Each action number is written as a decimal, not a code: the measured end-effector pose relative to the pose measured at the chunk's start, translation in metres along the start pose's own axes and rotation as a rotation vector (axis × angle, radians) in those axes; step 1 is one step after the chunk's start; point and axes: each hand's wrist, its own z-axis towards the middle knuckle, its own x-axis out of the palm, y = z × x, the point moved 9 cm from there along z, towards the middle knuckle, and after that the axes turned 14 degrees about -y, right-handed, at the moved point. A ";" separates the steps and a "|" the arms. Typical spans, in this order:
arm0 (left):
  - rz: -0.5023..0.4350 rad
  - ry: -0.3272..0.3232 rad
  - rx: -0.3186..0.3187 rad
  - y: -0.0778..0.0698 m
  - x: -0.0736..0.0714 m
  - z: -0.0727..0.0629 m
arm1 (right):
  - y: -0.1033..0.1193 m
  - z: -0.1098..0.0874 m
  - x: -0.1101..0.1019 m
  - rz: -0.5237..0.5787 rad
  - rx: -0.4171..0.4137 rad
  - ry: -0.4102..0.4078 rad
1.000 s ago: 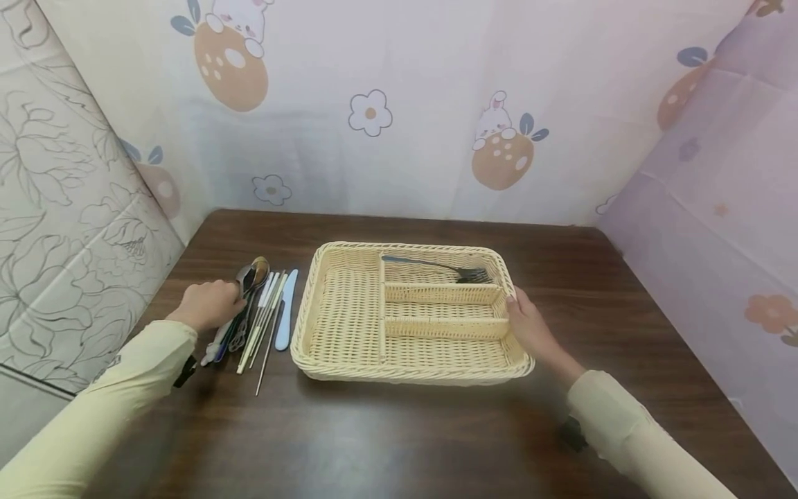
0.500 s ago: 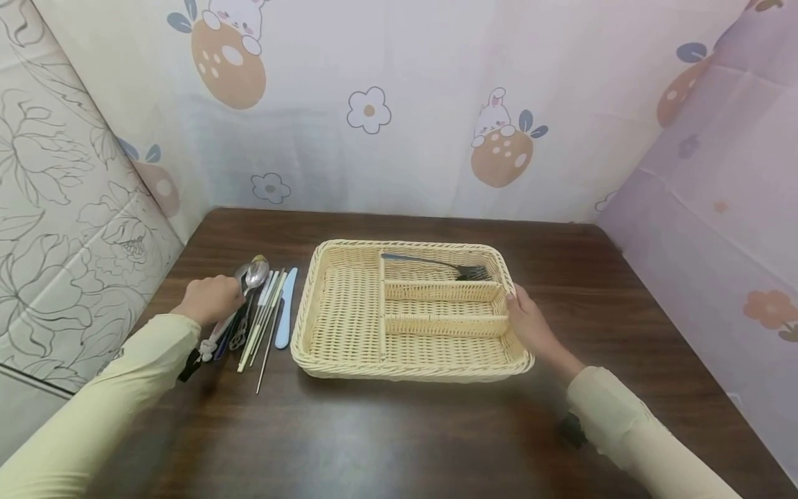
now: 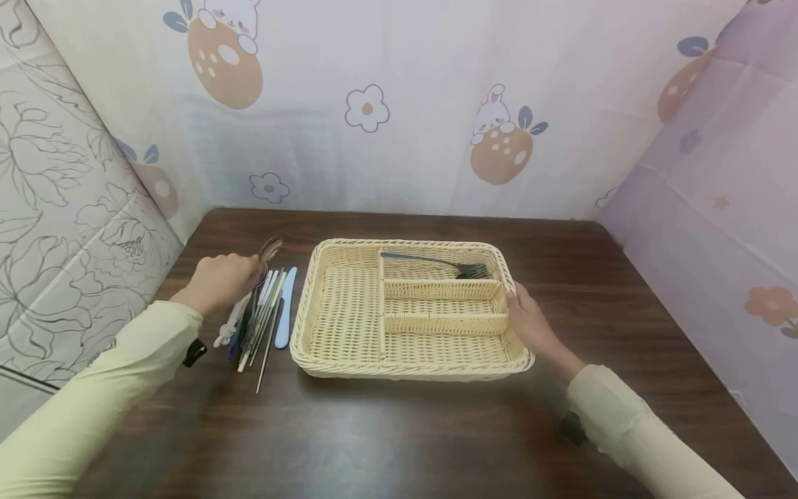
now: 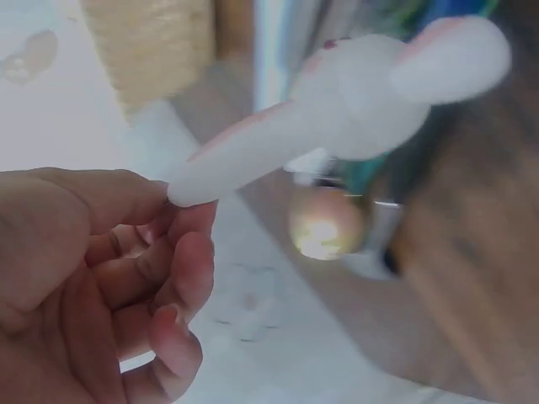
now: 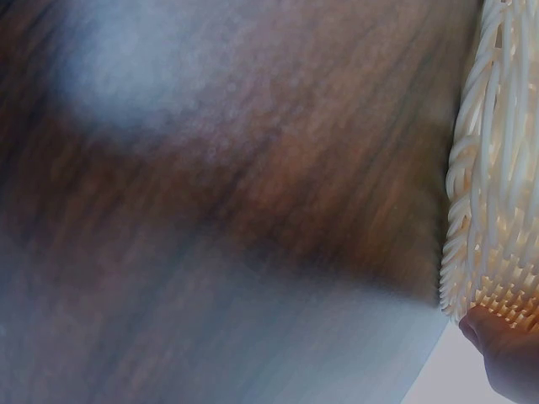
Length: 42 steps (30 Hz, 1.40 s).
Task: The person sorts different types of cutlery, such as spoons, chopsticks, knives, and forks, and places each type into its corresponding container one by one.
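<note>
My left hand (image 3: 218, 281) pinches a spoon with a white rabbit-shaped handle (image 4: 362, 101) between thumb and fingertips, above the cutlery at the table's left. Its shiny head (image 3: 270, 251) is blurred in the head view; the rabbit end points back toward me. Beneath and beside it lie chopsticks (image 3: 274, 305), a light blue knife (image 3: 286, 312) and other utensils, partly hidden by the hand. My right hand (image 3: 533, 326) grips the right rim of the cream woven basket (image 3: 411, 371). A dark-headed fork (image 3: 472, 271) lies in the basket's back right compartment.
The dark wooden table (image 3: 349, 443) carries the basket in its middle. Dividers (image 3: 446, 324) split the basket into a wide left part and narrower right compartments. Patterned curtains (image 3: 424, 159) hang behind and at both sides.
My left hand has moved a little right and lifted the rabbit-handled spoon, whose head now rises farther back. The right hand and basket have stayed in place.
</note>
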 end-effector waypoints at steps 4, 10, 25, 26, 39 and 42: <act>-0.045 -0.019 0.028 -0.023 -0.019 0.013 | 0.000 0.000 0.000 0.004 0.009 0.000; -0.167 0.041 0.024 -0.060 -0.028 0.034 | 0.001 -0.001 -0.001 0.005 0.010 -0.008; -0.415 0.362 -0.051 -0.114 0.060 0.055 | -0.005 -0.002 0.005 0.051 0.021 0.010; -0.422 0.382 -0.053 -0.116 0.066 0.055 | -0.005 -0.001 0.005 0.047 0.023 0.008; -0.549 0.537 -0.160 -0.140 0.097 0.060 | -0.002 -0.001 0.002 0.036 -0.001 -0.016; -0.535 0.557 -0.145 -0.142 0.104 0.063 | -0.003 0.000 0.002 0.025 0.002 -0.017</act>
